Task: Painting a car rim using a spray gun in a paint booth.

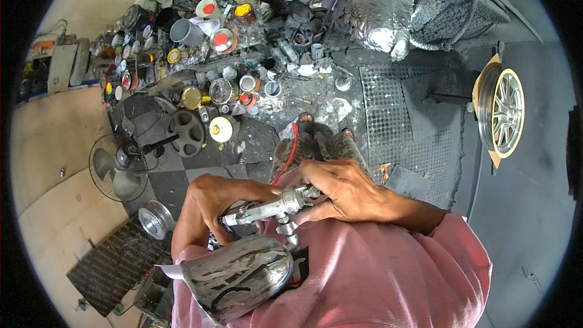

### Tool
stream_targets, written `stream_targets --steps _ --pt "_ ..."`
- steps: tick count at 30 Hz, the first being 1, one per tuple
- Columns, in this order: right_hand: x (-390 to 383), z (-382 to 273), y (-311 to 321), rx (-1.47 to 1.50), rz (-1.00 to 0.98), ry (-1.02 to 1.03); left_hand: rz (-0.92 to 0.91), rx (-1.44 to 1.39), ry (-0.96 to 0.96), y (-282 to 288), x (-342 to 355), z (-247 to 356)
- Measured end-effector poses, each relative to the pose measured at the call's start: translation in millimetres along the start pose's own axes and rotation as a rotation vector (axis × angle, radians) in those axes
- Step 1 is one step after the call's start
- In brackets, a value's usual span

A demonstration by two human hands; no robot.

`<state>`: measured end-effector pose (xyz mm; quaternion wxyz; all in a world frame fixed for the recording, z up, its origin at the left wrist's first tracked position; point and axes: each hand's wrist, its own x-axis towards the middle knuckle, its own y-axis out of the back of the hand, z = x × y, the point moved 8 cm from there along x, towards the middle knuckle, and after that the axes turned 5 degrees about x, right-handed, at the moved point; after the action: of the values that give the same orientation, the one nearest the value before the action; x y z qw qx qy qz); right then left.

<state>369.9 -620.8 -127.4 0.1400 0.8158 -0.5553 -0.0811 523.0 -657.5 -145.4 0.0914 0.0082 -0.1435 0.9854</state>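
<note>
I hold a silver spray gun [264, 211] low against my pink shirt. My left hand [212, 200] is closed on the gun's left part, fingers curled down beside it. My right hand [343, 197] grips the gun's right end near its round metal fittings, with some fingertips hidden. The gun's paint cup [237, 276], grey with dark smears, lies toward me at the lower middle, a pale paper flap at its left side. A red hose [288, 158] runs down behind the gun between my legs.
Tins and tubs [223, 41] crowd a cluttered area ahead-left. A fan [112, 173], loose wheel rim [155, 218] and dark mat [112, 267] are left. At right a wheel [507, 112] is mounted on a stand. A foil-covered bulky object [382, 12] fills the back right.
</note>
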Motion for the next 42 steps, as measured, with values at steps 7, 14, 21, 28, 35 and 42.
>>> stream_targets --steps 7,14,21,28,35,42 --pt "5.8 2.2 -20.1 0.033 -0.004 0.056 -0.234 0.025 -0.001 -3.7 -9.5 -17.9" --pt "2.4 -3.1 -18.3 0.015 0.047 0.14 -0.019 0.095 -0.166 3.7 -1.8 8.2" --pt "-2.8 -1.7 -1.8 0.013 0.12 0.078 -0.017 0.063 -0.037 5.2 6.4 -0.6" --pt "-9.3 -6.5 9.7 -0.041 0.032 0.049 -0.06 -0.083 0.215 0.5 14.6 -16.0" --pt "-13.0 -10.5 9.6 -0.026 0.024 0.178 -0.005 0.087 -0.001 0.9 27.9 6.7" --pt "-21.4 -2.0 18.6 -0.002 0.154 0.181 -0.049 0.106 -0.017 0.9 35.0 11.9"
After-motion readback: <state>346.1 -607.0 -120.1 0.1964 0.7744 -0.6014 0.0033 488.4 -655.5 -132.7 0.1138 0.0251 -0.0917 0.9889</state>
